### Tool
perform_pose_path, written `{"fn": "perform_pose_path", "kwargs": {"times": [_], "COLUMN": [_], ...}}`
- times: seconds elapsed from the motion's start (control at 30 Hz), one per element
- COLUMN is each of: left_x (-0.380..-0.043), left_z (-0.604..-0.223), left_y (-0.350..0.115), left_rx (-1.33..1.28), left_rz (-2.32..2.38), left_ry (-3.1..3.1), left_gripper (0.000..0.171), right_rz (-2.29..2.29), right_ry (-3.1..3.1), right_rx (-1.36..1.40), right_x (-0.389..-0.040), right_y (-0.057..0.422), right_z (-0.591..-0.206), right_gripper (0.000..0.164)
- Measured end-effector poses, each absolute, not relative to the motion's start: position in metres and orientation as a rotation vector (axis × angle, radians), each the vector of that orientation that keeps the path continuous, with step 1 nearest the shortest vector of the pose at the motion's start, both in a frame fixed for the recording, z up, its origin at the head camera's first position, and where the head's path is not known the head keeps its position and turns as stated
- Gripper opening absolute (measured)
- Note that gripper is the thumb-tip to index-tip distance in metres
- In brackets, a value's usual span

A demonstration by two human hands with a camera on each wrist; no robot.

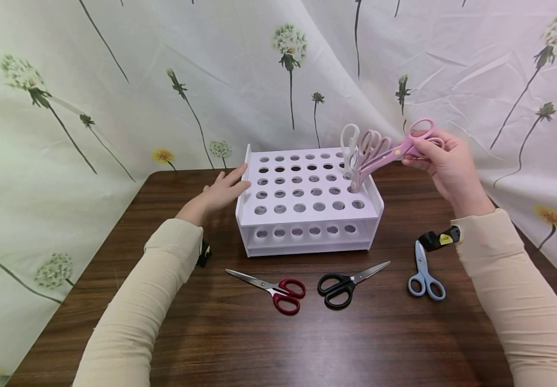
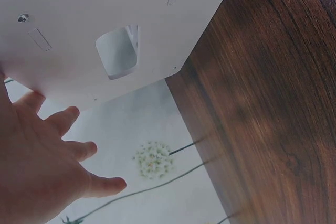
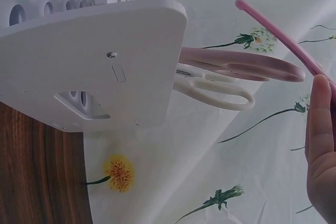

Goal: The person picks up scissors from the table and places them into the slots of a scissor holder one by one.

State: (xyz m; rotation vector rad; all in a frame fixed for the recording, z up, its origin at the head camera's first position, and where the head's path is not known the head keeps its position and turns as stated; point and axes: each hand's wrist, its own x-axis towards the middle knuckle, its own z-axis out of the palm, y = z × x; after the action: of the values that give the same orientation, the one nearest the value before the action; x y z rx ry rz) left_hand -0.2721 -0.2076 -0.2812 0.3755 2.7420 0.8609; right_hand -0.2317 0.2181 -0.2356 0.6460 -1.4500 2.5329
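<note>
My right hand grips a pair of pink scissors by its handles, above the right side of a white rack with rows of round holes. The scissors slant down to the left; in the right wrist view their tip is clear of the rack. White scissors and mauve scissors stand handles up in holes at the rack's right side. On the rack's left side panel rest fingers of my left hand, spread and nearly straight, holding nothing.
Red-handled scissors, black-handled scissors and light blue scissors lie on the dark wooden table in front of the rack. A white cloth with dandelions hangs behind and along both sides.
</note>
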Motion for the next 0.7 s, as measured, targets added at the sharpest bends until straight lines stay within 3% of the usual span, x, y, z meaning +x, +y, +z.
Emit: {"fn": "perform_pose_path", "kwargs": {"times": [0.7], "left_x": [-0.2712], "left_z": [-0.2809], "left_y": [-0.2075], "left_rx": [0.381], "left_rz": [0.850], "left_ry": [2.745], "left_gripper": [0.061], "right_rz": [2.332], "right_ry": [-1.716], "right_rx": [0.663], "right_x": [-0.2318], "right_y": [0.2162], "right_z": [-0.2424], "right_gripper": [0.011]}}
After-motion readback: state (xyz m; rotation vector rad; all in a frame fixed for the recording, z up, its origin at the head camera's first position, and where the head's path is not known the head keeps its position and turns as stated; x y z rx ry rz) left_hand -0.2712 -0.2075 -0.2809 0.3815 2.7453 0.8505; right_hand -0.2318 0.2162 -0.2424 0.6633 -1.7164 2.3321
